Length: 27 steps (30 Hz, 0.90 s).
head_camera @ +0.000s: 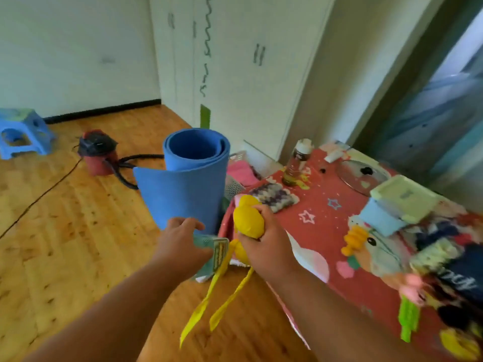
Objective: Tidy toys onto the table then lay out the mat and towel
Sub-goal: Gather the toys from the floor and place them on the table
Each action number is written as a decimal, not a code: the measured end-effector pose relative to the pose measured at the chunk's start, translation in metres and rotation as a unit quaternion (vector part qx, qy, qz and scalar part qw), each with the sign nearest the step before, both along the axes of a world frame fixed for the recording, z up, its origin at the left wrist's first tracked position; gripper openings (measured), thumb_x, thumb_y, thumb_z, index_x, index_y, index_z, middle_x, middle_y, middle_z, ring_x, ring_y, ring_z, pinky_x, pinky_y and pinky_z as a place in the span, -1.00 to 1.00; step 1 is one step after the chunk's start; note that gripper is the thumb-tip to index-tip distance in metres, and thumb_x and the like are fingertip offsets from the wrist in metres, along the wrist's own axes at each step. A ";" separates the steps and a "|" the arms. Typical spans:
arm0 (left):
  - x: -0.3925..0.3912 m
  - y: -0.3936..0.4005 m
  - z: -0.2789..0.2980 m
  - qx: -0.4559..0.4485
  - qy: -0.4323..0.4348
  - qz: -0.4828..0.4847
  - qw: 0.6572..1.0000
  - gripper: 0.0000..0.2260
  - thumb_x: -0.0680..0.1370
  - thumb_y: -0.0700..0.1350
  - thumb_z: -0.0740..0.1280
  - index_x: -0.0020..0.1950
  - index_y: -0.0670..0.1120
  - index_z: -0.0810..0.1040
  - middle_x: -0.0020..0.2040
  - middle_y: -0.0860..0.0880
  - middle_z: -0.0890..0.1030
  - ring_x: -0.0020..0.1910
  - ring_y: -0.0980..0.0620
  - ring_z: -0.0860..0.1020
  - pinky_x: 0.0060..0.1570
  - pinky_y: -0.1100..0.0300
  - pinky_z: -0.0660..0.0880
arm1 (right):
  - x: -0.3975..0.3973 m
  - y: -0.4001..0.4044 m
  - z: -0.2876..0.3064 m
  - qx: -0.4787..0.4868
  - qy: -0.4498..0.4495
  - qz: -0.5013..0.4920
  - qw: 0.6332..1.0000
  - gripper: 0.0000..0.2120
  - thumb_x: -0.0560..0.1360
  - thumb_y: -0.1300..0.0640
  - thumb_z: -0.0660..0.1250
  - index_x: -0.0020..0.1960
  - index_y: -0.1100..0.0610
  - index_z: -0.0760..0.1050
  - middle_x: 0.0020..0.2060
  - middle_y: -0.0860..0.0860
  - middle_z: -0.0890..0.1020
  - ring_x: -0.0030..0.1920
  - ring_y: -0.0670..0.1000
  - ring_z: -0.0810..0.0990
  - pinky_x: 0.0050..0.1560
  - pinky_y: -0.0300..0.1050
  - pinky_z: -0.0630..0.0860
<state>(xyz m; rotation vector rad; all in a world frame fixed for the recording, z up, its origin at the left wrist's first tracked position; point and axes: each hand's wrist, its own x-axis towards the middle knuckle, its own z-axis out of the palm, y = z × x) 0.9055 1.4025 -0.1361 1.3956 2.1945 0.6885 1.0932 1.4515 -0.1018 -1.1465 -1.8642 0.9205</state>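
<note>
Right hand [264, 239] squeezed tight around a soft yellow toy [248, 218], up at the near corner of the table [321, 212], not yet set down. Two long yellow ribbons [209, 296] dangling from it, hanging low over the wooden floor [65, 231]. Left hand [180, 241] closed on a small folded greenish cloth [211, 252] (maybe the towel, hard to say), just beside the toy. Right behind both hands, a blue mat [190, 178], rolled up and standing on its end, its loose flap sticking out. Could go wrong in a few ways. Ribbons could catch on the table edge or wrap around the cloth, and pull things off when the toy goes down. Not much bare room on the red tablecloth: a bottle [298, 160], a pot lid [362, 176], a lidded box [402, 199] and other toys there already, so a quick drop could knock the bottle over or push something off. A bump from an elbow could tip the mat onto the floor. Black cord [39, 197] across the floor, easy to trip on later.
</note>
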 end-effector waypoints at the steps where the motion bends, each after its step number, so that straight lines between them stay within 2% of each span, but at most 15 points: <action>1: 0.019 0.014 0.002 0.006 0.002 -0.032 0.999 -0.53 0.32 -0.01 0.48 0.22 0.05 0.53 0.26 -0.06 0.40 0.15 -0.11 0.49 0.17 0.10 0.44 | 0.022 0.001 0.003 -0.004 -0.010 -0.021 1.000 -0.70 0.41 0.15 0.44 0.09 -0.06 0.49 -0.11 -0.13 0.63 -0.13 -0.15 0.56 -0.10 -0.38 0.45; 3: 0.061 0.044 0.005 0.017 0.036 -0.116 0.992 -0.49 0.29 0.05 0.48 0.23 0.07 0.52 0.26 -0.03 0.38 0.20 -0.09 0.47 0.20 0.09 0.44 | 0.070 -0.002 0.004 -0.018 0.004 -0.053 0.998 -0.65 0.37 0.07 0.43 0.12 -0.17 0.48 -0.13 -0.18 0.64 -0.14 -0.17 0.59 -0.11 -0.30 0.50; 5: 0.093 0.072 0.000 0.016 0.048 -0.165 0.985 -0.46 0.29 0.11 0.46 0.26 0.12 0.47 0.31 0.01 0.35 0.25 -0.06 0.43 0.23 0.07 0.44 | 0.108 -0.008 0.001 -0.039 0.030 -0.075 0.996 -0.59 0.34 0.03 0.44 0.10 -0.31 0.45 -0.10 -0.31 0.63 -0.14 -0.25 0.60 -0.14 -0.36 0.52; 8: 0.148 0.111 -0.005 0.012 0.086 -0.237 0.968 -0.40 0.30 0.14 0.46 0.31 0.14 0.42 0.39 0.02 0.29 0.30 -0.07 0.38 0.23 0.04 0.46 | 0.163 -0.008 -0.008 -0.097 0.039 -0.115 0.988 -0.57 0.33 -0.03 0.44 0.16 -0.27 0.45 0.06 -0.38 0.60 0.02 -0.21 0.62 -0.02 -0.08 0.60; 9: 0.166 0.121 -0.008 0.013 0.092 -0.261 0.961 -0.39 0.30 0.15 0.47 0.32 0.14 0.41 0.40 0.02 0.28 0.30 -0.07 0.38 0.21 0.05 0.46 | 0.179 -0.006 -0.008 -0.096 0.034 -0.127 0.987 -0.57 0.35 -0.02 0.44 0.18 -0.24 0.46 0.09 -0.33 0.61 0.03 -0.20 0.62 -0.01 -0.08 0.59; 11: 0.198 0.140 -0.011 0.022 0.115 -0.314 0.942 -0.37 0.29 0.14 0.49 0.33 0.14 0.40 0.39 0.00 0.29 0.28 -0.06 0.39 0.18 0.06 0.46 | 0.202 0.004 -0.006 -0.074 0.026 -0.147 0.986 -0.57 0.40 0.05 0.46 0.21 -0.23 0.46 0.05 -0.23 0.64 0.01 -0.22 0.62 -0.05 -0.24 0.56; 14: 0.250 0.168 -0.016 0.024 0.130 -0.405 0.905 -0.37 0.31 0.14 0.47 0.35 0.14 0.39 0.40 -0.02 0.32 0.31 -0.10 0.38 0.24 0.02 0.44 | 0.225 0.023 0.000 -0.061 0.018 -0.181 0.981 -0.56 0.41 0.04 0.44 0.19 -0.31 0.42 0.09 -0.30 0.60 0.07 -0.22 0.60 0.02 -0.22 0.56; 16: 0.278 0.182 -0.021 0.016 0.138 -0.466 0.874 -0.42 0.39 0.15 0.40 0.39 0.13 0.39 0.39 -0.04 0.35 0.34 -0.10 0.36 0.28 0.01 0.39 | 0.236 0.034 0.002 -0.048 0.014 -0.210 0.976 -0.58 0.40 -0.01 0.41 0.17 -0.34 0.42 0.04 -0.32 0.60 0.02 -0.23 0.61 -0.04 -0.29 0.56; 18: 0.301 0.194 -0.026 0.013 0.121 -0.505 0.854 -0.47 0.47 0.09 0.34 0.44 0.07 0.36 0.40 -0.06 0.38 0.35 -0.11 0.38 0.30 -0.02 0.38 | 0.245 0.042 0.004 -0.045 0.014 -0.235 0.971 -0.60 0.40 0.00 0.40 0.18 -0.29 0.43 -0.01 -0.27 0.62 -0.02 -0.20 0.62 -0.11 -0.32 0.54; 21: 0.333 0.213 -0.038 -0.022 0.013 -0.497 0.867 -0.48 0.50 -0.16 0.38 0.44 -0.05 0.33 0.37 -0.08 0.46 0.31 -0.08 0.48 0.26 -0.03 0.46 | 0.263 0.051 0.007 -0.040 0.023 -0.292 0.955 -0.62 0.40 0.05 0.38 0.16 -0.25 0.45 -0.03 -0.26 0.62 -0.01 -0.18 0.62 -0.11 -0.34 0.54; 23: 0.358 0.226 -0.046 -0.025 0.002 -0.556 0.831 -0.47 0.48 -0.21 0.39 0.42 -0.07 0.33 0.35 -0.08 0.47 0.27 -0.09 0.51 0.22 -0.04 0.50 | 0.276 0.054 0.010 -0.043 0.028 -0.346 0.937 -0.63 0.38 0.06 0.37 0.13 -0.26 0.45 -0.04 -0.25 0.62 -0.02 -0.15 0.63 -0.11 -0.27 0.57; 27: 0.404 0.248 -0.053 0.015 0.104 -0.685 0.721 -0.48 0.44 0.02 0.39 0.37 -0.05 0.40 0.31 -0.06 0.43 0.29 -0.10 0.43 0.21 -0.02 0.44 | 0.294 0.046 0.019 -0.032 0.036 -0.461 0.886 -0.61 0.34 -0.04 0.40 0.08 -0.39 0.41 -0.03 -0.33 0.60 -0.03 -0.21 0.62 -0.18 -0.35 0.55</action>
